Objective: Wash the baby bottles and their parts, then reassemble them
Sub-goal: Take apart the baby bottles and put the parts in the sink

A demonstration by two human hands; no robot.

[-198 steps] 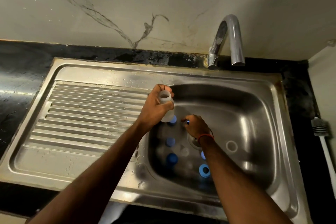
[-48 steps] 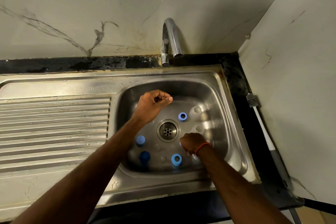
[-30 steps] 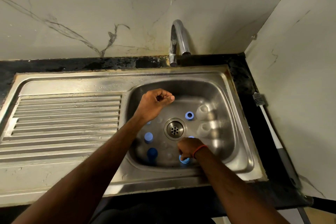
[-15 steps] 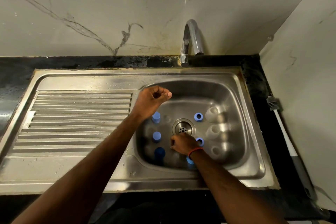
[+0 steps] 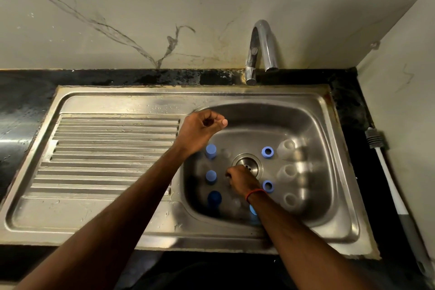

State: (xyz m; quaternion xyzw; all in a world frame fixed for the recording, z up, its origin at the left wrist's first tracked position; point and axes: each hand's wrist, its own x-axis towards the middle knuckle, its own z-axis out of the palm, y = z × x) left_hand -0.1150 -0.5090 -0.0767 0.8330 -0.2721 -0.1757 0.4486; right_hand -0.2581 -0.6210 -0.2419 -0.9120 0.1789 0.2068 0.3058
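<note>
Head view. The parts are laid out on the floor of the steel sink basin (image 5: 313,122), sorted around the drain (image 5: 247,165): three clear bottles (image 5: 288,173) stand in a column on the right, blue collar rings (image 5: 267,152) sit just beside them, and three blue caps (image 5: 211,151) stand in a column on the left. No water is seen at the tap (image 5: 262,49).

The right hand (image 5: 240,178) is lowered to the basin floor just left of the drain, fingers curled down; what the grip encloses cannot be told, though a small clear part seems likely. The left hand (image 5: 203,130) is held above the basin's left edge, loosely clenched, nothing seen in it.

Step in hand is judged to be sorting before washing. Next, the tap must be opened and the bottle brush (image 5: 386,172), lying on the black worktop (image 5: 353,110) at right, fetched.
</note>
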